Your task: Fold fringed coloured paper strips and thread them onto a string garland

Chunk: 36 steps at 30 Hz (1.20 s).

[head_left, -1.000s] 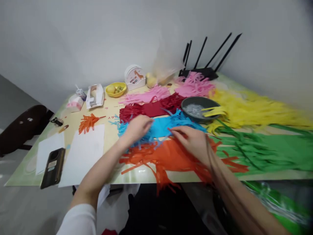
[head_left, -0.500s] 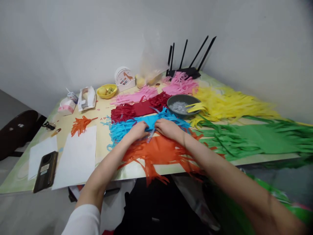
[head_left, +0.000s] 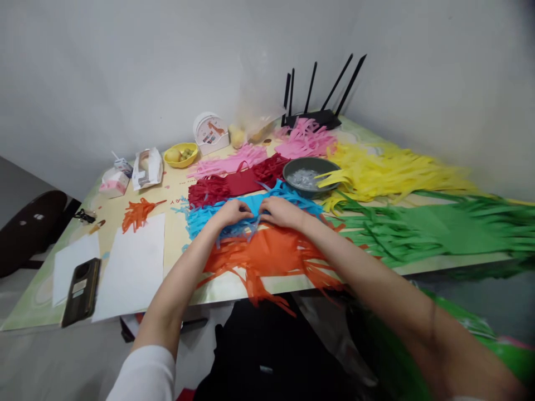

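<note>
My left hand [head_left: 234,213] rests over the blue fringed paper [head_left: 254,204], its fingers curled and pinched towards the middle of the sheet. Close to its right, with a small gap between, my right hand [head_left: 281,213] has thumb and fingers closed at a thin translucent strip [head_left: 253,227]. What the left fingertips hold, if anything, is too small to make out. Just in front, below my wrists, lies orange fringed paper [head_left: 271,253], some of its strands hanging over the table edge. Behind the blue piece is dark red fringed paper [head_left: 241,182].
A dark bowl [head_left: 311,192] with clear scraps stands behind my right hand. Yellow strands [head_left: 393,172] and green fringed paper [head_left: 434,225] spread to the right. At left lie white paper [head_left: 136,267], a phone [head_left: 81,292] and an orange tassel [head_left: 139,214]. A router [head_left: 313,118] stands at the back.
My hands stay at the blue paper, with only small finger movements. The translucent strip between them has shifted slightly. The whole view has moved a little.
</note>
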Available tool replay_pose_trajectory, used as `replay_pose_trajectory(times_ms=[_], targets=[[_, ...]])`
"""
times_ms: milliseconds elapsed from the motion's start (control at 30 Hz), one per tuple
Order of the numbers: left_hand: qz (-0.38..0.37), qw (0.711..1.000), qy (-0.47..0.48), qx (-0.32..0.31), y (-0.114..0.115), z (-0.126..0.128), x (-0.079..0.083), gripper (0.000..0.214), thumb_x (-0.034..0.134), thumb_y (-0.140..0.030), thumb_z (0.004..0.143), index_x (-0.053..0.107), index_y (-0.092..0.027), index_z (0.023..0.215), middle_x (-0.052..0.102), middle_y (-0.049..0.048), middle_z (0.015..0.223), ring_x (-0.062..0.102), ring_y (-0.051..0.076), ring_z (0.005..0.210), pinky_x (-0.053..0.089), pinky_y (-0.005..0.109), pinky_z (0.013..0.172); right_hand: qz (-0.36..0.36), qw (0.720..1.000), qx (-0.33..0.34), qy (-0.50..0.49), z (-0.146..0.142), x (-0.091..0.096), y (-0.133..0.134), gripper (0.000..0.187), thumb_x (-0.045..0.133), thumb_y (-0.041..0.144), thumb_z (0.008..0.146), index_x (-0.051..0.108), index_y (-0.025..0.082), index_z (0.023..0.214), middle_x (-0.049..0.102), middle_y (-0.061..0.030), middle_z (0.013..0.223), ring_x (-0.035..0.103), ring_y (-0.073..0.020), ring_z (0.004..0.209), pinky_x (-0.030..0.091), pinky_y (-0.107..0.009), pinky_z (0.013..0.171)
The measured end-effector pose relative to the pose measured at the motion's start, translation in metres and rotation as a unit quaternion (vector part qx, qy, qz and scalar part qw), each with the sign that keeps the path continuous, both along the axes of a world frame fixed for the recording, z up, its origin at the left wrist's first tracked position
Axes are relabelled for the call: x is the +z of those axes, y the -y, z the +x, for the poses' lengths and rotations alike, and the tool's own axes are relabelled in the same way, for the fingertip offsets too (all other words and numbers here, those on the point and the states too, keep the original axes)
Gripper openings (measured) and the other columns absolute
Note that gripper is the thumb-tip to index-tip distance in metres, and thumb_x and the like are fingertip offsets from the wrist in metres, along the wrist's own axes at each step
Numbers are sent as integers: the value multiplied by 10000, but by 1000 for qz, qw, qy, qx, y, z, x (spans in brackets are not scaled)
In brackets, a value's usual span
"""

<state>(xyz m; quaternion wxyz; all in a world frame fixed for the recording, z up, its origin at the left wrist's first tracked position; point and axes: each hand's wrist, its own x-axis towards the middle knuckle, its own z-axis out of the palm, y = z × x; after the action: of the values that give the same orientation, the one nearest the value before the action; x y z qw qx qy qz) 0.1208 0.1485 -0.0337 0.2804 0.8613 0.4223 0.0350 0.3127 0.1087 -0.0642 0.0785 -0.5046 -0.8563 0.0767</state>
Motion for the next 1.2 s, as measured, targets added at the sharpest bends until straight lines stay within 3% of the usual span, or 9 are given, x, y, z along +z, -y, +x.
replay_pose_trajectory(times_ms=[400, 600, 700, 800, 900, 1033, 1200], targets=[[13, 1000, 15, 22, 4, 2, 1, 181, 639, -221, 770, 767, -137, 866, 753, 53, 836, 646, 163, 748, 491, 250, 741, 14, 999, -4, -31, -3, -1, -1, 149, 586, 185, 863, 688, 106, 936, 680, -140, 1007, 591, -254, 997, 392, -297, 826], [29, 998, 14, 51, 4, 4, -1, 181, 635, -266, 784, 758, -135, 773, 721, 34, 730, 617, 156, 687, 480, 251, 704, 22, 998, -19, -52, -2, 5, 5, 121, 603, 163, 838, 685, 111, 910, 673, -144, 992, 596, -251, 962, 410, -305, 812], [41, 996, 14, 81, 3, 8, -4, 128, 630, -170, 754, 750, -128, 745, 707, 35, 699, 604, 150, 664, 473, 249, 697, 37, 996, -29, -69, -1, 18, 17, 222, 613, 211, 846, 672, 107, 1033, 668, -153, 1074, 577, -271, 1038, 411, -332, 895], [53, 991, 19, 117, 1, 12, -6, 95, 638, -126, 719, 733, -122, 724, 693, 37, 674, 598, 150, 650, 471, 249, 679, 60, 992, -52, -94, -7, 30, 35, 352, 484, 238, 930, 588, 90, 1232, 629, -170, 1220, 542, -270, 1145, 387, -353, 983], [67, 986, 31, 147, 0, 15, -4, 68, 656, -157, 716, 711, -124, 691, 677, 34, 641, 600, 153, 639, 473, 248, 655, 52, 991, -59, -104, -24, 30, 49, 367, 392, 142, 933, 591, 94, 1237, 659, -161, 1188, 585, -247, 1107, 418, -341, 967], [128, 973, 76, 177, 6, 14, 3, 80, 613, -152, 754, 692, -143, 746, 710, 60, 761, 632, 176, 737, 487, 272, 735, 37, 991, -69, -108, -49, 15, 50, 372, 407, 83, 901, 594, 69, 1223, 644, -181, 1218, 564, -253, 1164, 411, -351, 1007], [230, 936, 171, 203, 22, 15, 16, 167, 524, -140, 823, 646, -176, 930, 708, 77, 997, 632, 198, 970, 465, 303, 906, 10, 985, -130, -114, -61, 5, 19, 260, 485, 166, 946, 608, 95, 1165, 656, -141, 1155, 619, -216, 1064, 479, -371, 950]])
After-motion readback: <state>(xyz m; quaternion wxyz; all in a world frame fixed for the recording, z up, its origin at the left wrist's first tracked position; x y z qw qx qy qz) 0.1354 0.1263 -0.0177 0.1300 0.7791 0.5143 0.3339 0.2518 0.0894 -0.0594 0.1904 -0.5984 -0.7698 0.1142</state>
